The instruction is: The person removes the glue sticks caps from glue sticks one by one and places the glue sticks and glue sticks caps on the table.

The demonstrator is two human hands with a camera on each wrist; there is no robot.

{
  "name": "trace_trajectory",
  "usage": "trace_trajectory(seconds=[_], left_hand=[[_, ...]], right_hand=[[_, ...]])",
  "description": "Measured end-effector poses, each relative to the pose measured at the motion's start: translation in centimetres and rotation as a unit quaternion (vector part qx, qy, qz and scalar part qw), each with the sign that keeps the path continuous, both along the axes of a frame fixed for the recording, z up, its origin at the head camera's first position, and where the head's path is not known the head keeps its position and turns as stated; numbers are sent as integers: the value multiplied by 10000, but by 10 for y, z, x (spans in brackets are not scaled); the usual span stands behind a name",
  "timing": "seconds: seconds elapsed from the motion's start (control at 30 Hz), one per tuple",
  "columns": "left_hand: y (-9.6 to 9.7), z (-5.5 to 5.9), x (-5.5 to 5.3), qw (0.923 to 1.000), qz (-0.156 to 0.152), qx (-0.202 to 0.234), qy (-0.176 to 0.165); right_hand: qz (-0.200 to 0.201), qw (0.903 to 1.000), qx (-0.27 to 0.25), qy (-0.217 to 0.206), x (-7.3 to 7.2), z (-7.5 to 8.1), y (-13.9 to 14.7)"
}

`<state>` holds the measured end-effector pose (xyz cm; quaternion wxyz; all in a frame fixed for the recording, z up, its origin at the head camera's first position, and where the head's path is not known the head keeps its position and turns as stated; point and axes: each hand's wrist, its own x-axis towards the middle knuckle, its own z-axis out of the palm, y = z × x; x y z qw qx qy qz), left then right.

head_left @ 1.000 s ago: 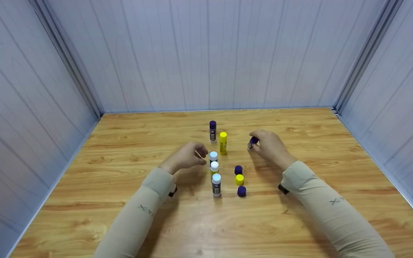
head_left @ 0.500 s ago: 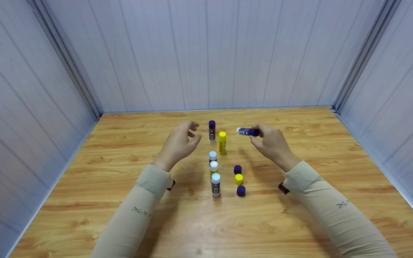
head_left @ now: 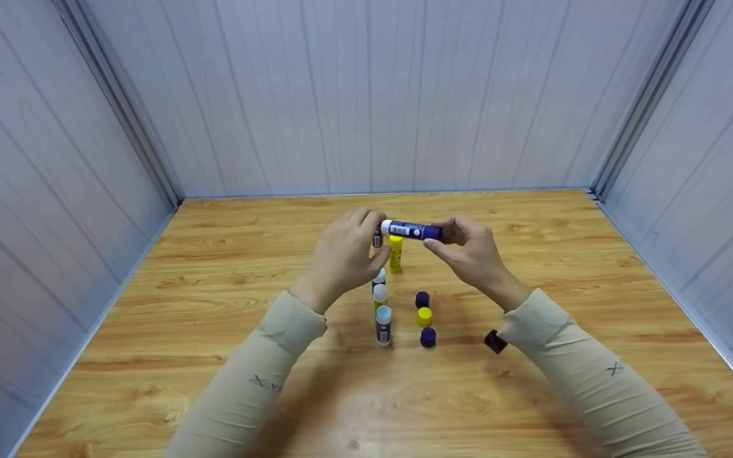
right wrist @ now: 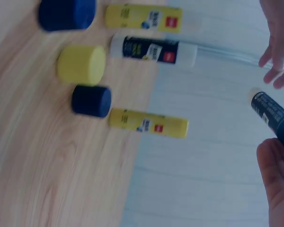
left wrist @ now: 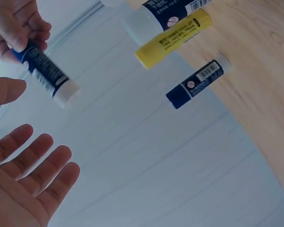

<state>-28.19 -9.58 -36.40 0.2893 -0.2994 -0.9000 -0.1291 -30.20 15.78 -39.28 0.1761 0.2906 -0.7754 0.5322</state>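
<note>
My right hand [head_left: 471,254] pinches a dark purple glue stick [head_left: 410,230] by its capped end, raised above the table and lying nearly level. Its white base points at my left hand [head_left: 344,254], whose fingertips are right beside that end in the head view. The left wrist view shows the fingers of the left hand [left wrist: 28,184] spread and slightly bent, with a gap to the glue stick [left wrist: 45,71]. Behind the held stick stand a yellow glue stick [head_left: 395,254] and another dark purple one [head_left: 377,239], the latter partly hidden by my left hand.
Three glue sticks with white tops stand in a row toward me, the nearest a dark one [head_left: 383,327]. To their right lie a purple cap [head_left: 428,337], a yellow cap [head_left: 424,317] and a second purple cap [head_left: 422,299]. Pale panel walls enclose the wooden table [head_left: 214,273].
My right hand has lifted the purple glue stick off the table, tipped it level and brought it leftward. My left hand has moved up and then right, toward its white end.
</note>
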Motion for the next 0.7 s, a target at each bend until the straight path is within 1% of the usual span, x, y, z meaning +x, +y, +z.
trace_trajectory(seconds=[0.07, 0.17, 0.27, 0.37, 0.53, 0.7], left_hand=[[4, 2, 2, 9992, 80, -316, 243], [10, 3, 6, 9955, 240, -742, 534], [15, 2, 8, 9904, 351, -1045, 831], [19, 1, 10, 9834, 418, -1263, 1232], [22, -3, 11, 9701, 564, -1475, 1842], [24, -5, 9, 9581, 743, -1483, 2337]], right_hand=[[215, 9994, -178, -199, 4, 3, -3], [463, 9973, -341, -460, 11, 7, -8], [743, 9940, -439, -677, 17, 10, -12], [1049, 9892, -540, -873, 21, 11, -15], [1499, 9791, -838, -1089, 26, 11, -19], [1770, 9699, -1068, -1290, 29, 13, -22]])
